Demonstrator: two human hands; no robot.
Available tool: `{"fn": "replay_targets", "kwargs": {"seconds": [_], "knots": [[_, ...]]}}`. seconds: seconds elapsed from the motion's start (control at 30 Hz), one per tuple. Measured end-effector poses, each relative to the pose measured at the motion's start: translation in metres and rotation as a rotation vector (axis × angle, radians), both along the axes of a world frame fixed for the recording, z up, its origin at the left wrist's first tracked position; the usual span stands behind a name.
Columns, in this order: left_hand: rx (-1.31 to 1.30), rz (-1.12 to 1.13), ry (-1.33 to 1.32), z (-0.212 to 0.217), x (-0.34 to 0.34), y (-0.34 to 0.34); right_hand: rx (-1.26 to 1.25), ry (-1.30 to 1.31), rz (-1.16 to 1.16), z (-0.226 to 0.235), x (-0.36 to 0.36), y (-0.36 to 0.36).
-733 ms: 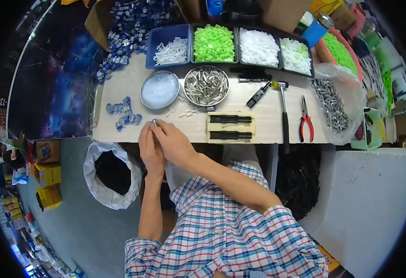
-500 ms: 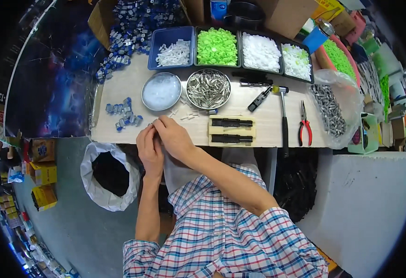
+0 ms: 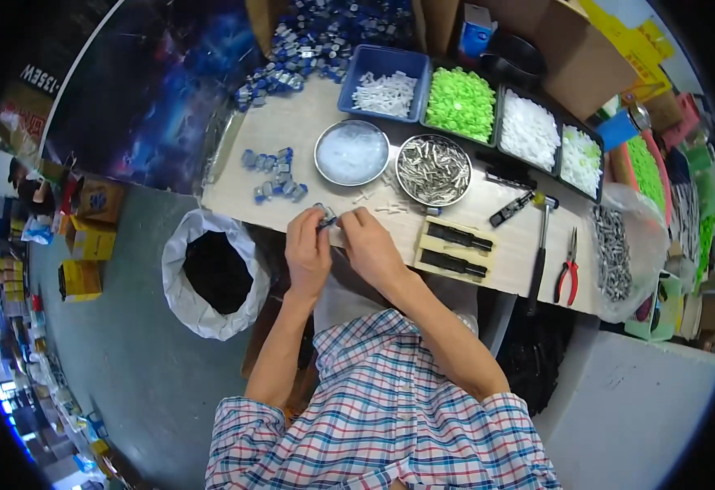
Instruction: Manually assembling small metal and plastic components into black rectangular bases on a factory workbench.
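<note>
Plaid short-sleeved shirt (red, blue, white checks); bare forearms.

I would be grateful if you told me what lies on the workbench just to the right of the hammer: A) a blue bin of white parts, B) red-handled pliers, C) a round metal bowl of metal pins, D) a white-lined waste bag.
B: the red-handled pliers lie on the workbench just right of the hammer, while the bowl of metal pins sits to its left.
</note>
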State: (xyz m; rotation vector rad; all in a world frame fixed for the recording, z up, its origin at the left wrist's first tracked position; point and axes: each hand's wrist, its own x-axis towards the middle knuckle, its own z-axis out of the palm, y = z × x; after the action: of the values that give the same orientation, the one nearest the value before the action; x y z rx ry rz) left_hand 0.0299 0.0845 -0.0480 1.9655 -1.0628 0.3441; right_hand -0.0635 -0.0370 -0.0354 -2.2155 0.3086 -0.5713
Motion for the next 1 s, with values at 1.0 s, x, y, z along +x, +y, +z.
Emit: {"fn": "replay_targets", "kwargs": {"seconds": [1.0], "knots": [[0.218, 0.327, -0.122, -0.004, 0.061, 0.030, -0.276, 0.126, -0.227, 0.034, -0.108, -0.084]]}}
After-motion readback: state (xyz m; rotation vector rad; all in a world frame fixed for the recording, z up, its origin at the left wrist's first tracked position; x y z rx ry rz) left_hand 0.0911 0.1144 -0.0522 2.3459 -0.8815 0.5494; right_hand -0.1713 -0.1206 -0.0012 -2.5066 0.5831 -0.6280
